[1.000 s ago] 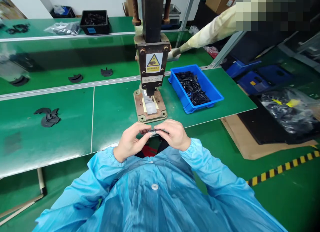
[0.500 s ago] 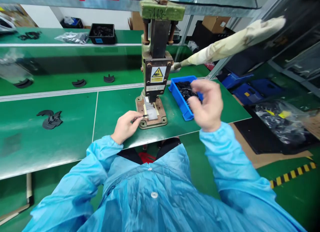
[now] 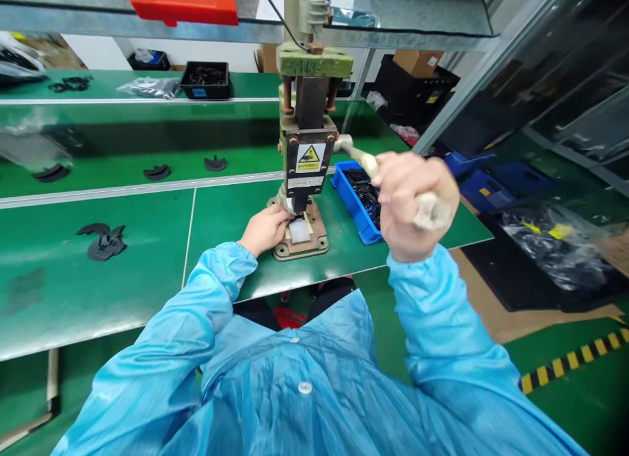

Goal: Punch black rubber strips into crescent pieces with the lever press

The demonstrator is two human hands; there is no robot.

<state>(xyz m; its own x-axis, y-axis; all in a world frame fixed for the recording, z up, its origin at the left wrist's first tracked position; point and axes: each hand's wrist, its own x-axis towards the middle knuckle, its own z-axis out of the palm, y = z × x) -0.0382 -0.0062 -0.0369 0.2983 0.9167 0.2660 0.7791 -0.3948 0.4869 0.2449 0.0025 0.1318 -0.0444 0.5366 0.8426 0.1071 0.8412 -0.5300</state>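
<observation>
A green hand press (image 3: 310, 135) stands on the green workbench, a warning label on its front. My right hand (image 3: 415, 200) is wrapped round its lever (image 3: 361, 158), which is covered in pale wrapping and angles down toward me. Under the press head, my left hand (image 3: 268, 228) has its fingertips at the left side of the ram, fingers pressed together. What they pinch is hidden by the hand and the ram. On the rusty base (image 3: 318, 236) lies a light metal plate (image 3: 299, 231), just right of the left fingers.
A blue bin (image 3: 358, 207) of small black parts sits right of the press. Curved black pieces (image 3: 104, 242) lie in a pile at left, with several more along the back ledge. A black tray (image 3: 205, 80) and a red bin (image 3: 181, 2) are farther back.
My right hand has closed round the lever, and the lever has come down from its raised position. My left hand has moved in under the press head; the small dark piece it pinched is now hidden.
</observation>
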